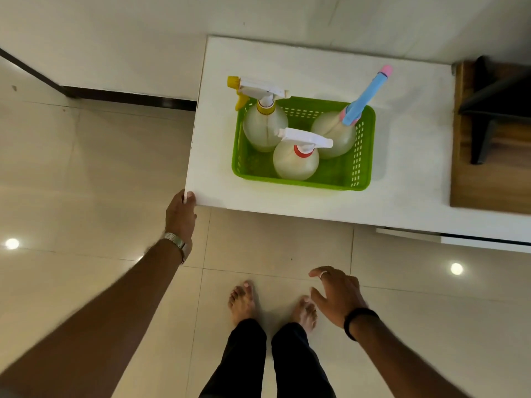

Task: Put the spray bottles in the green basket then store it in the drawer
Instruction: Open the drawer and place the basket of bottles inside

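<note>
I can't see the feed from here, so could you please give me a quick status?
Left hand gripping white cabinet top corner; right hand open, empty. Three spray bottles upright in green basket. Nothing blocking.

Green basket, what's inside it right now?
Three spray bottles stand in the green basket: yellow-nozzled, red-collared, blue-and-pink-topped. The basket floor beneath them is hidden.

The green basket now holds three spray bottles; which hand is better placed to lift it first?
Probably the left hand: it already touches the white counter corner beside the green basket. The right hand hangs lower, open, over the floor.
</note>
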`<action>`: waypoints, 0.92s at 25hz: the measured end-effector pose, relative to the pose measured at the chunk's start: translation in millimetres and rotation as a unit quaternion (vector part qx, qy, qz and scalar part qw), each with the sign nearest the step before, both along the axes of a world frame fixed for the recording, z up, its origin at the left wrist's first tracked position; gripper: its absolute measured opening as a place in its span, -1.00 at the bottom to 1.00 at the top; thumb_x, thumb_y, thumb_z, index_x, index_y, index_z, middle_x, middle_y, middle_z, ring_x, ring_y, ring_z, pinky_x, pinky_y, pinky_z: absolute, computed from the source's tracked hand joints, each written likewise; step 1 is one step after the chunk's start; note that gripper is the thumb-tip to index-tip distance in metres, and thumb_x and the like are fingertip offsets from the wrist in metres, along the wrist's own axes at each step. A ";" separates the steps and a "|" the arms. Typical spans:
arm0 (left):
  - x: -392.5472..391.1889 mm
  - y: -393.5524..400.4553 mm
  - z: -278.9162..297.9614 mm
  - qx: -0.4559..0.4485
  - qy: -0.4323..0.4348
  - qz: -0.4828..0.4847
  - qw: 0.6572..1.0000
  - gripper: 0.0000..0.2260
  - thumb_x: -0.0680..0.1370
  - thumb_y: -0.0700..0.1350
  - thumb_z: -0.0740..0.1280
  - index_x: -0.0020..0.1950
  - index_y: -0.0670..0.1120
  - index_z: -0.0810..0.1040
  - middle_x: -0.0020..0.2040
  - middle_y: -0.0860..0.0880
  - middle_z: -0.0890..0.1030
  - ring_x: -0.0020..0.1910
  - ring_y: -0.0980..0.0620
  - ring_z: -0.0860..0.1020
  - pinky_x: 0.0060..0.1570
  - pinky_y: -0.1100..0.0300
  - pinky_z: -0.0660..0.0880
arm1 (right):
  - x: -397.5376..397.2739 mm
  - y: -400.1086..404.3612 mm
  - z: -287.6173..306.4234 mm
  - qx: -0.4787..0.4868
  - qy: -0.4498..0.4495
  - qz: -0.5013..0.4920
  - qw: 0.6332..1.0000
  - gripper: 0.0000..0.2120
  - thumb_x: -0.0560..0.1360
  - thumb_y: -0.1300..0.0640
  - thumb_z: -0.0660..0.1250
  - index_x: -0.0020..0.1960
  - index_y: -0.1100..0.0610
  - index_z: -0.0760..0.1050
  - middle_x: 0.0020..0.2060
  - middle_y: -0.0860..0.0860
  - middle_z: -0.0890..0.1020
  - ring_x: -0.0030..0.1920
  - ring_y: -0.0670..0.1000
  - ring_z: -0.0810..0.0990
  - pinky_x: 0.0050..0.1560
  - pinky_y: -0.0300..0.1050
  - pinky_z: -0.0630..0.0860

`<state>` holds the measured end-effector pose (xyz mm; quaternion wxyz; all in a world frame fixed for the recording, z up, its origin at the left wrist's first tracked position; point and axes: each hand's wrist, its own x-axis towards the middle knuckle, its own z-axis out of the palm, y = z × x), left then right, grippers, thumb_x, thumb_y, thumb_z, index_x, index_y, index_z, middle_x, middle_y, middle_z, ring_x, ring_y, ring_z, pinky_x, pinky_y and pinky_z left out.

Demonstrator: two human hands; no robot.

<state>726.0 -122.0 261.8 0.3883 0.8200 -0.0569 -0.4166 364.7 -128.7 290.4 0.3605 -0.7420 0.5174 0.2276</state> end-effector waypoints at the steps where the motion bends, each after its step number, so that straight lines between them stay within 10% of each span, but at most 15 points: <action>1: -0.3 -9.1 0.0 -0.001 -0.025 -0.009 1.000 -0.72 0.67 -0.04 0.18 0.31 -0.10 0.54 0.20 -0.08 0.58 0.11 -0.04 0.49 0.15 0.07 0.43 | 3.9 -7.0 0.0 -0.003 -0.003 0.000 1.000 -0.67 0.59 -0.07 0.23 0.35 -0.11 0.45 0.33 -0.16 0.54 0.36 -0.10 0.46 0.40 -0.01 0.26; 9: -16.2 -4.9 9.6 0.026 -0.059 0.026 0.998 -0.68 0.64 0.07 0.24 0.26 -0.08 0.58 0.25 -0.26 0.61 0.25 -0.34 0.54 0.25 -0.20 0.49 | 27.2 -1.2 7.6 0.012 -0.017 -0.009 1.000 -0.68 0.61 -0.06 0.21 0.34 -0.08 0.47 0.24 -0.11 0.63 0.28 -0.06 0.54 0.37 -0.01 0.32; 15: -14.3 26.2 12.6 0.058 -0.076 -0.119 0.988 -0.61 0.54 0.22 0.31 0.29 0.06 0.51 0.13 0.04 0.62 -0.02 0.01 0.56 0.01 0.03 0.47 | 20.5 18.3 15.1 0.000 -0.027 -0.006 1.000 -0.67 0.60 -0.03 0.23 0.36 -0.10 0.45 0.31 -0.12 0.57 0.36 -0.08 0.47 0.41 -0.03 0.27; 18: -31.1 61.7 11.2 0.139 -0.230 -0.360 0.893 -0.26 0.57 0.16 0.31 0.63 -0.07 0.07 0.63 -0.11 0.16 0.59 -0.19 0.17 0.46 -0.17 0.23 | 16.0 9.1 17.7 -0.117 -0.070 -0.026 0.990 -0.54 0.55 0.03 0.31 0.44 -0.01 0.39 0.47 0.00 0.40 0.49 0.02 0.33 0.42 0.07 0.27; 23: -95.7 77.7 10.9 0.049 -0.311 -0.654 0.688 -0.19 0.58 0.18 0.20 0.64 -0.08 -0.18 0.66 -0.13 -0.18 0.64 -0.14 -0.18 0.60 -0.13 0.03 | 6.7 -19.7 -1.9 -0.116 0.053 -0.025 0.992 -0.20 0.55 -0.10 0.28 0.64 0.05 -0.06 0.63 0.12 -0.03 0.62 0.16 -0.07 0.55 0.25 -0.04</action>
